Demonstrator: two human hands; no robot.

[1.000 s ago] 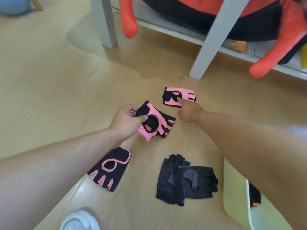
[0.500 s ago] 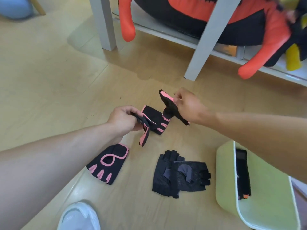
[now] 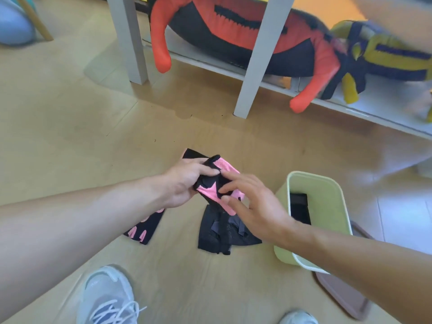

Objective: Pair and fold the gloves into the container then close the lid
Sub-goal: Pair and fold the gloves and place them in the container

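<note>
My left hand (image 3: 184, 181) grips a pair of pink and black gloves (image 3: 214, 183) stacked together above the floor. The fingers of my right hand (image 3: 254, 206) lie fairly straight on top of the pink side of that pair. Under the hands, a pair of black gloves (image 3: 224, 232) lies on the floor. A single black glove with pink trim (image 3: 145, 226) lies to their left, partly hidden by my left forearm. The light green container (image 3: 327, 206) stands open at the right with a dark folded glove (image 3: 299, 208) inside.
A brownish lid (image 3: 343, 293) lies on the floor under the container's near side. White shelf legs (image 3: 254, 66) and plush toys (image 3: 233, 31) stand behind. My two shoes (image 3: 107, 298) are at the bottom edge.
Each hand held one pink glove apart; now both gloves are brought together in my left hand, closer to me. My right hand has let go and its fingers lie on top.
</note>
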